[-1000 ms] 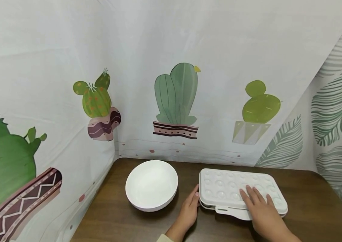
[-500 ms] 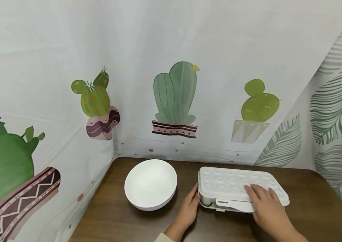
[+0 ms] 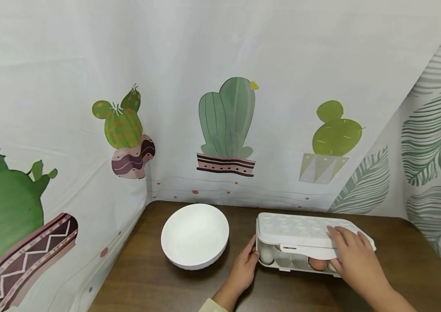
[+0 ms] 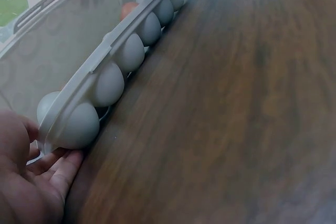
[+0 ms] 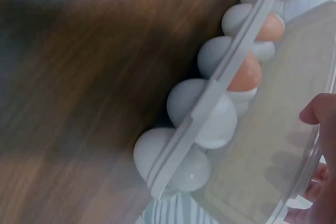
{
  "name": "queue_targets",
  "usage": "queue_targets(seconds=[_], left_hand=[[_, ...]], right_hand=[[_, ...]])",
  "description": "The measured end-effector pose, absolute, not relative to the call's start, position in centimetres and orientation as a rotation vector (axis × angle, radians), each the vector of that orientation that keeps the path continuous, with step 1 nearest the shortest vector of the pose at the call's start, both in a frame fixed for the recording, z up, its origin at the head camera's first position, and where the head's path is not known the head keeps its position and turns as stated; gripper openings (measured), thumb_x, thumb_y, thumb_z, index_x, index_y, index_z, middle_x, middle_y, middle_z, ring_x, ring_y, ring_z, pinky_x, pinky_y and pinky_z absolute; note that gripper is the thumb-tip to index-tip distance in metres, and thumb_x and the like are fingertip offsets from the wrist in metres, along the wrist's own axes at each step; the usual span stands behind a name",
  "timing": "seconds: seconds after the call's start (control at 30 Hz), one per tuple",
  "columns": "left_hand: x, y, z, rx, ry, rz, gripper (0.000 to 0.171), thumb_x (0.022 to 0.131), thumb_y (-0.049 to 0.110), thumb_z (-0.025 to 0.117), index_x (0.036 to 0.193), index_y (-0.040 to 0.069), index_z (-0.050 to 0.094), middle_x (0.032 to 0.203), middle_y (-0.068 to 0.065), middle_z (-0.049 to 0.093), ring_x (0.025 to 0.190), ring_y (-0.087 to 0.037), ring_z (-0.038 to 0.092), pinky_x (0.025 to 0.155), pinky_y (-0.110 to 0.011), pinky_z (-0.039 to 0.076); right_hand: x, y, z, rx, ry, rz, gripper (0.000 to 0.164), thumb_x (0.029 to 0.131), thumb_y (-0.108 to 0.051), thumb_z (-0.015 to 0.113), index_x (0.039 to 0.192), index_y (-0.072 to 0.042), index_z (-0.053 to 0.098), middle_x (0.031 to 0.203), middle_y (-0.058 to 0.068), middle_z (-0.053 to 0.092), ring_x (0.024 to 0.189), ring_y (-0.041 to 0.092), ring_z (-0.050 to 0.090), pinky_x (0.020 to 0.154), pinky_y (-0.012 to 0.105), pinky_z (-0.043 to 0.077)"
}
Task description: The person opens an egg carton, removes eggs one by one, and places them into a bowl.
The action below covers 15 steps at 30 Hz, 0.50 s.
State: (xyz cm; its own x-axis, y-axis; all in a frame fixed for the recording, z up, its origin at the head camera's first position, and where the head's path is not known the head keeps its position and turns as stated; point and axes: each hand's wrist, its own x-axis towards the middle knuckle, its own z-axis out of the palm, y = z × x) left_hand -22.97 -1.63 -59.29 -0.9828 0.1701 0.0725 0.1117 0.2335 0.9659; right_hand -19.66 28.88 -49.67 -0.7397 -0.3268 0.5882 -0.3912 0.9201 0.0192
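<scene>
A white plastic egg box (image 3: 294, 227) sits on the table with its dimpled lid tilted partly up at the front. My right hand (image 3: 357, 260) grips the lid near its front right, thumb on the inner face in the right wrist view. Under the lid show a brown egg (image 3: 317, 263) and a pale egg (image 3: 266, 255). Another brown egg (image 5: 245, 73) and a pale egg (image 5: 218, 121) stand in the tray (image 5: 184, 140). My left hand (image 3: 241, 269) holds the box's left end, its fingers at the tray's corner in the left wrist view. The back cups are mostly hidden.
Left of the box, a round white bowl (image 3: 195, 236) stands on the brown wooden table (image 3: 138, 277). A white curtain (image 3: 283, 86) with printed cacti hangs close behind the table and along its left side.
The lid's front edge has risen off the tray, uncovering eggs. My right hand has gone from lying on the lid to gripping it, moving slightly right. The left hand stays at the box's end.
</scene>
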Motion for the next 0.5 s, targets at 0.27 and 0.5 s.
queue_targets(seconds=[0.27,0.5], left_hand=[[-23.0,-1.5,-59.6,0.319,2.457,1.872,0.054,0.104,0.021,0.050,0.156,0.012,0.039,0.123,-0.010,0.067,0.117,-0.018,0.061,0.102,-0.029,0.048],[-22.8,-1.7,-59.8,0.301,2.508,1.806,0.053,0.105,0.024,0.049,0.156,0.014,0.038,0.121,-0.006,0.068,0.117,-0.015,0.061,0.103,-0.030,0.048]], right_hand=[[-19.6,31.0,-49.1,0.468,-2.481,0.154,0.078,0.068,-0.028,0.079,0.137,-0.001,0.053,0.126,0.025,0.059,0.111,0.047,0.059,0.098,0.067,0.037],[-19.6,32.5,-48.9,0.425,-2.453,0.174,0.096,0.093,-0.078,0.022,0.134,0.002,0.053,0.121,0.025,0.058,0.100,0.047,0.059,0.090,0.068,0.040]])
